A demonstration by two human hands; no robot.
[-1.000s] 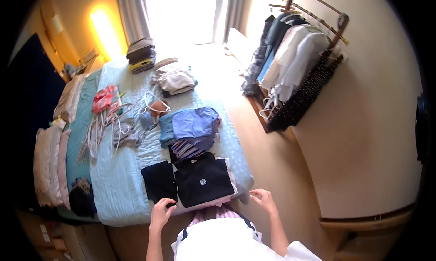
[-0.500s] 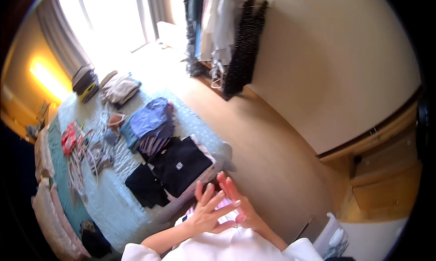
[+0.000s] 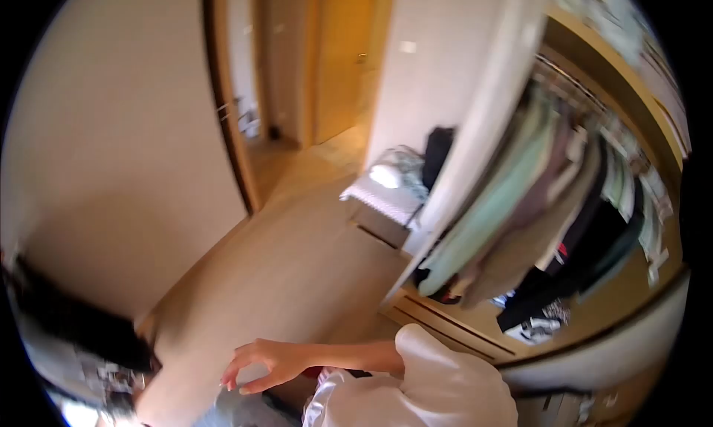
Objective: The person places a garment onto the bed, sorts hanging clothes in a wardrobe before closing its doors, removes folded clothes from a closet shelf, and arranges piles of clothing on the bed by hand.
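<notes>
My right hand (image 3: 264, 364) reaches to the left at the bottom of the head view, below the white sleeve (image 3: 438, 353). Its fingers are curved, with a gap between them and the thumb, and I see nothing held in it. Just under the fingertips lies a blurred grey, cloth-like thing (image 3: 241, 411); whether they touch it I cannot tell. My left hand is out of view.
On the right, an open wardrobe (image 3: 405, 297) holds many hanging clothes (image 3: 512, 182). A low bench (image 3: 371, 208) bears a bundle beside a black bag (image 3: 438, 156). Dark clothing (image 3: 74, 315) hangs at lower left. Beyond the floor (image 3: 282, 278) stands a yellow door (image 3: 342, 63).
The view has swung right, from the bed with folded clothes to the wardrobe and doorway. My hands, close together before, have parted; the left has left the view.
</notes>
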